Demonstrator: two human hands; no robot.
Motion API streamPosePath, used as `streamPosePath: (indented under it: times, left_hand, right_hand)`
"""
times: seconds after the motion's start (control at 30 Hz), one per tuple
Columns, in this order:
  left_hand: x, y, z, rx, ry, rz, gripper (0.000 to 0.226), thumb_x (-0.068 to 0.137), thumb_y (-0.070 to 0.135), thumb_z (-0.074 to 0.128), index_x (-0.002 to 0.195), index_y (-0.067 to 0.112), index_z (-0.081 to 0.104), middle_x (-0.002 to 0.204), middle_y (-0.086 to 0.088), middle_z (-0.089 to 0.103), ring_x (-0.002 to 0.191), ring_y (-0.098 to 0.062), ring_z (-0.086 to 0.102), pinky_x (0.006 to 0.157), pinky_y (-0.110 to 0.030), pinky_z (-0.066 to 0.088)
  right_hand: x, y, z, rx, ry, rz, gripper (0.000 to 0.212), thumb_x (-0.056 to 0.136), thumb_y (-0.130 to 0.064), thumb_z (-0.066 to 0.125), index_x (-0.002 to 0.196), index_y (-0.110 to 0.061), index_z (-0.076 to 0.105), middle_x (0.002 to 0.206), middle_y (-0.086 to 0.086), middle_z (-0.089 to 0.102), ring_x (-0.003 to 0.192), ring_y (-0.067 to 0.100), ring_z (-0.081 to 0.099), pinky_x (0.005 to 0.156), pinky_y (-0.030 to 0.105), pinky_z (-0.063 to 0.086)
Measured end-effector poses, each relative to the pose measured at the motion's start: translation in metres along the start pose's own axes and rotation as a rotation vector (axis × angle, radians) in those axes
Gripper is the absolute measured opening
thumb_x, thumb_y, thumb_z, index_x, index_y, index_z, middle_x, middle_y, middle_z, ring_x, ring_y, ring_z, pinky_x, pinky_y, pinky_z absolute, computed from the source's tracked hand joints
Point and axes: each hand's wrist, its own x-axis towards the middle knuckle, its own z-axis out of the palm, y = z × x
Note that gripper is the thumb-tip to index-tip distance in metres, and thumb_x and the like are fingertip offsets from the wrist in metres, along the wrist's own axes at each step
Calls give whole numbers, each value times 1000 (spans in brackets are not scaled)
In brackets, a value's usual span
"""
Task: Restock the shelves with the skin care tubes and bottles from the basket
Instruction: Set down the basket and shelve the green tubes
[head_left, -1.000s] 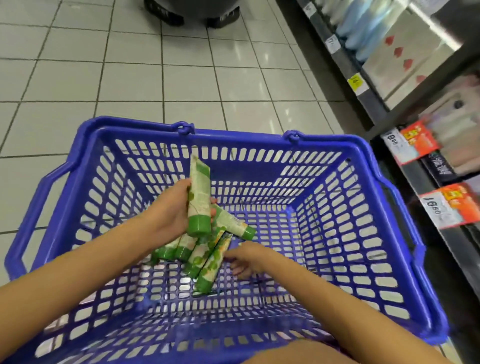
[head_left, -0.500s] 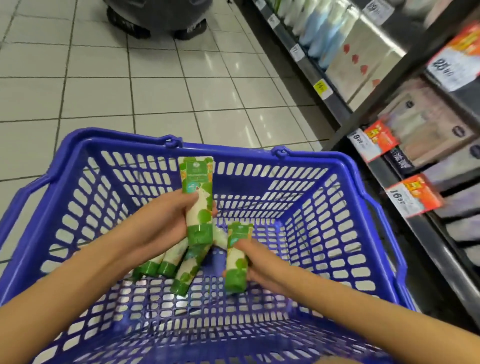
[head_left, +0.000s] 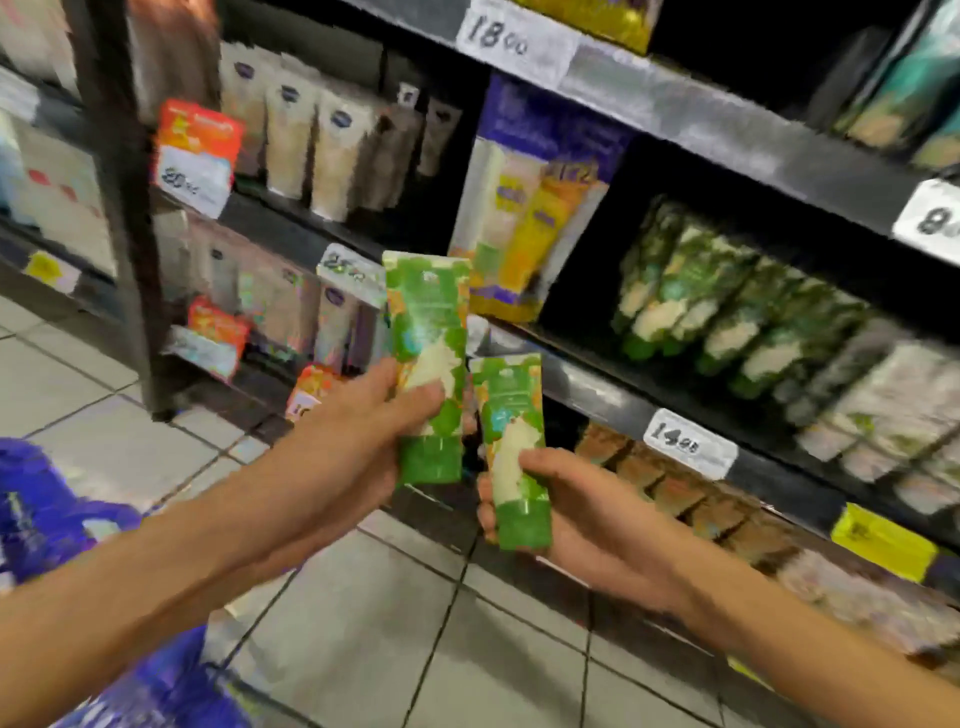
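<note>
My left hand (head_left: 353, 447) grips a green and white skin care tube (head_left: 428, 358), cap down, held upright in front of the shelves. My right hand (head_left: 576, 514) grips a second matching tube (head_left: 511, 441), also cap down, just right of and lower than the first. A row of several matching green tubes (head_left: 696, 306) lies on the middle shelf (head_left: 587, 384) to the right of both hands. The blue basket (head_left: 57, 514) shows only at the lower left edge, behind my left forearm; its contents are hidden.
Dark shelving fills the right and top, with price tags (head_left: 688, 441) on the shelf edges. Boxed yellow and purple packs (head_left: 524, 223) stand left of the green tubes. Pale tubes (head_left: 311, 140) hang further left. Grey floor tiles (head_left: 415, 649) lie below.
Both hands have lifted out of the basket, each with one green tube, and now hold them up before the shelves. The view has swung from the basket up to the shelving.
</note>
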Motion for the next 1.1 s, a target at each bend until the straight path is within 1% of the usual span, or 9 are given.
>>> streamPosePath:
  times: [0.13, 0.27, 0.37, 0.47, 0.57, 0.7, 0.8, 0.97, 1.1]
  left_hand:
    - [45, -40, 41, 102, -61, -61, 19, 83, 17, 48, 101, 14, 56, 78, 1, 71, 77, -11, 70, 60, -23, 56]
    - [84, -57, 69, 87, -67, -69, 21, 96, 19, 37, 106, 26, 54, 92, 2, 70, 82, -13, 68, 70, -28, 57]
    - [105, -60, 88, 42, -85, -36, 23, 95, 17, 38, 113, 22, 52, 94, -4, 61, 83, -15, 65, 73, -28, 56]
    - [119, -61, 96, 70, -47, 32, 24, 95, 16, 40, 116, 21, 52, 98, -2, 65, 95, -19, 64, 75, -28, 58]
    - [124, -61, 96, 99, 10, 86, 20, 94, 14, 43, 108, 21, 55, 94, -1, 66, 89, -14, 66, 67, -25, 57]
    - [126, -63, 88, 206, 42, 100, 29, 92, 14, 48, 120, 18, 52, 104, -1, 64, 92, -11, 66, 72, -25, 56]
    - [126, -64, 89, 237, 44, 94, 31, 90, 14, 50, 121, 18, 53, 106, -3, 63, 94, -13, 65, 74, -27, 56]
    - [127, -63, 100, 207, -8, 82, 33, 89, 11, 52, 122, 18, 53, 107, -6, 66, 92, -15, 66, 77, -30, 58]
    - [129, -73, 126, 285, -155, 55, 34, 92, 12, 50, 125, 17, 52, 116, -12, 64, 105, -22, 64, 84, -30, 55]
  right_hand:
    - [-34, -20, -64, 73, 86, -280, 41, 79, -22, 49, 116, -5, 52, 89, 18, 62, 77, 29, 63, 77, 39, 56]
    - [-51, -57, -113, 89, 218, -484, 25, 83, -24, 48, 99, -6, 55, 81, 10, 58, 68, 19, 60, 62, 27, 56]
    - [-37, -90, -139, -138, 384, -627, 13, 89, -15, 49, 98, -10, 56, 86, 1, 62, 80, 13, 60, 73, 22, 52]
    - [-13, -109, -159, -505, 633, -668, 33, 89, -23, 59, 119, -11, 54, 105, -4, 64, 97, 10, 60, 81, 20, 45]
    - [10, -118, -172, -681, 754, -716, 32, 84, -17, 66, 113, -9, 57, 97, -1, 61, 89, 13, 56, 73, 21, 41]
    - [35, -123, -181, -850, 865, -754, 28, 82, -18, 69, 107, -9, 59, 91, -3, 57, 81, 8, 52, 68, 16, 38]
    - [39, -124, -178, -837, 887, -746, 37, 81, -19, 70, 112, -3, 58, 95, -2, 56, 86, 10, 52, 59, 6, 36]
    - [3, -96, -156, -855, 957, -922, 47, 81, -28, 68, 123, -15, 50, 103, -5, 54, 89, 11, 51, 72, 17, 41]
    - [-26, -75, -127, -930, 546, -891, 42, 78, -28, 69, 111, -40, 46, 99, -16, 55, 84, 1, 54, 74, 14, 49]
